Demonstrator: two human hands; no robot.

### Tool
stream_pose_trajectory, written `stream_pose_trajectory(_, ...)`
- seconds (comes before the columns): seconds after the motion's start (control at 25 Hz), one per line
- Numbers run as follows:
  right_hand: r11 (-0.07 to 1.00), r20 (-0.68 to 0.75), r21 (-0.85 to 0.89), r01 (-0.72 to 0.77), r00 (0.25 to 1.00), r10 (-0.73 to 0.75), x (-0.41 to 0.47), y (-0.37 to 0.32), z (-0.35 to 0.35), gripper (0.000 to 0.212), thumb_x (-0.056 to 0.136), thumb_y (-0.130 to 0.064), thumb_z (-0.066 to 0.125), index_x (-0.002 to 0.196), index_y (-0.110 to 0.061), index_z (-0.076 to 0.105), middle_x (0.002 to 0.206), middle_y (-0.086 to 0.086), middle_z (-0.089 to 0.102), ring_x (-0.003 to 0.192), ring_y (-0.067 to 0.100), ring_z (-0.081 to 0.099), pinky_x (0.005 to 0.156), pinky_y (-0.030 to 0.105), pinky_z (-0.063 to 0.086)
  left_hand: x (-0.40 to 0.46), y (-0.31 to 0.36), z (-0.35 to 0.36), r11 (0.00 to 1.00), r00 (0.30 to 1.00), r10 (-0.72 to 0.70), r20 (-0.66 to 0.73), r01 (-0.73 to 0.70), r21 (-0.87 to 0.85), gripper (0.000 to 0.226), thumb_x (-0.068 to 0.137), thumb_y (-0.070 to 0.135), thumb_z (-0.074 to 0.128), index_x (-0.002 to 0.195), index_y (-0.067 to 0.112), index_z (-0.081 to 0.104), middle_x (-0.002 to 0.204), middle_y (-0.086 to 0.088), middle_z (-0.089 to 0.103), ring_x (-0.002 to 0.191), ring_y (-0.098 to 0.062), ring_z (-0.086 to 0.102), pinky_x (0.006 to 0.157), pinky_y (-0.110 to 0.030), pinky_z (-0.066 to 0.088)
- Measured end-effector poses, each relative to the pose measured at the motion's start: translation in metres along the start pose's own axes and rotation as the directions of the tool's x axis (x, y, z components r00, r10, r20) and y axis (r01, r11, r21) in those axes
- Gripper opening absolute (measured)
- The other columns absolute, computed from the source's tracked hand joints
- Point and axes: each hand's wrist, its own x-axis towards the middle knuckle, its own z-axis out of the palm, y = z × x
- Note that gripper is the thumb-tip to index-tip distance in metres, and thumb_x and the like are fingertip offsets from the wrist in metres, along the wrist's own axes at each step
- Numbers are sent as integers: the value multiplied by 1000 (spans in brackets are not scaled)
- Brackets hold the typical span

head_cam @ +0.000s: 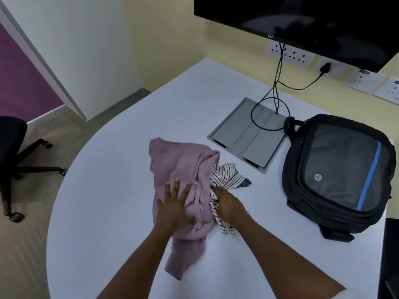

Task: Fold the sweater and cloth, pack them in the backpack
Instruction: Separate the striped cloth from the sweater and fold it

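Left hand (175,203): flat, fingers spread, pressing on sweater. Right hand (229,203): fingers tucked into striped cloth (226,175), apparently pinching it; grip partly hidden.
Sweater (181,169): mauve, crumpled on white table (108,190), sleeve trailing toward viewer. Soft, limp, light; likely best taken at shoulders or hem.
Cloth: half under sweater's right edge; thin, floppy.
Backpack (341,175): black, lying flat, well right; appears zipped.

A round grey "hp" logo sits on the front panel of the black backpack (336,169), at three o'clock on the table. Small letters "vu" stand on the lower bezel of the screen (302,14) at one o'clock.
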Motion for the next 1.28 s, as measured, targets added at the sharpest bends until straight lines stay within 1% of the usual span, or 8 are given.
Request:
stream_pose_trajectory(0.24, 993, -110, 70, -95, 989, 102, -13, 7, -33, 67, 91, 0, 40, 152, -26, 33, 149, 7, 45, 132, 30, 46, 107, 39, 38, 38, -8, -23, 1000, 998, -13, -59, 11, -29, 122, 65, 69, 73, 155, 41, -5, 163, 2, -21, 150, -34, -16, 112, -68, 16)
stream_pose_trajectory(0.4, 986, -261, 111, -124, 954, 149, -36, 8, -50, 43, 96, -16, 50, 138, -25, 50, 121, 13, 65, 109, 34, 61, 90, 38, 49, 22, 12, -33, 996, 993, -85, -82, 84, -17, 121, 68, 62, 75, 156, 33, -1, 164, -3, -13, 150, -36, -6, 112, -69, 14)
stream_pose_trajectory(0.52, 978, -357, 192, -79, 923, 145, -64, 11, -68, 33, 96, -30, 56, 129, -25, 60, 114, 9, 70, 104, 30, 63, 86, 36, 49, -4, 36, -46, 994, 985, -97, -140, 91, -55, 106, 76, 54, 71, 156, 30, 5, 165, -6, -4, 150, -37, 2, 113, -65, 16)
stream_pose_trajectory(0.68, 943, -450, 320, 93, 891, 64, -94, 12, -93, 26, 99, -26, 52, 121, -22, 66, 110, 2, 72, 102, 22, 63, 84, 30, 45, -45, 81, -73, 947, 904, 76, -421, -198, -254, 61, 91, 44, 54, 145, 20, 42, 152, -10, 41, 138, -30, 39, 107, -52, 39)
stream_pose_trajectory(0.8, 830, -396, 544, 123, 910, 125, -111, 15, -114, 28, 100, -26, 49, 119, -18, 68, 114, 3, 71, 108, 22, 63, 96, 36, 48, -94, 135, -87, 855, 767, 117, -631, -401, -329, 35, 96, 42, 56, 125, 23, 60, 124, 2, 64, 113, -15, 57, 95, -38, 49)
stream_pose_trajectory(0.92, 691, -325, 716, 104, 925, 198, -135, 15, -128, 27, 98, -33, 49, 97, -18, 71, 93, 7, 74, 89, 30, 68, 85, 46, 53, -136, 182, -85, 863, 674, 164, -720, -452, -225, 26, 90, 48, 62, 103, 24, 65, 100, 9, 65, 93, -8, 58, 81, -32, 49)
stream_pose_trajectory(1.12, 536, -262, 841, 78, 925, 277, -169, 18, -135, 22, 99, -35, 52, 110, -24, 67, 96, -12, 63, 94, 15, 57, 89, 34, 46, -171, 236, -70, 942, 758, 174, -628, -314, -118, 53, 76, 65, 61, 115, 28, 59, 111, 14, 63, 103, -7, 58, 82, -36, 45)
stream_pose_trajectory(1.28, 449, -214, 890, 72, 937, 274, -188, 26, -133, 26, 98, -37, 52, 111, -20, 67, 83, -11, 57, 84, 15, 53, 86, 40, 49, -185, 250, -69, 955, 758, 93, -646, -251, -156, 33, 83, 28, 65, 116, 25, 61, 108, 8, 68, 94, -18, 65, 82, -39, 47)
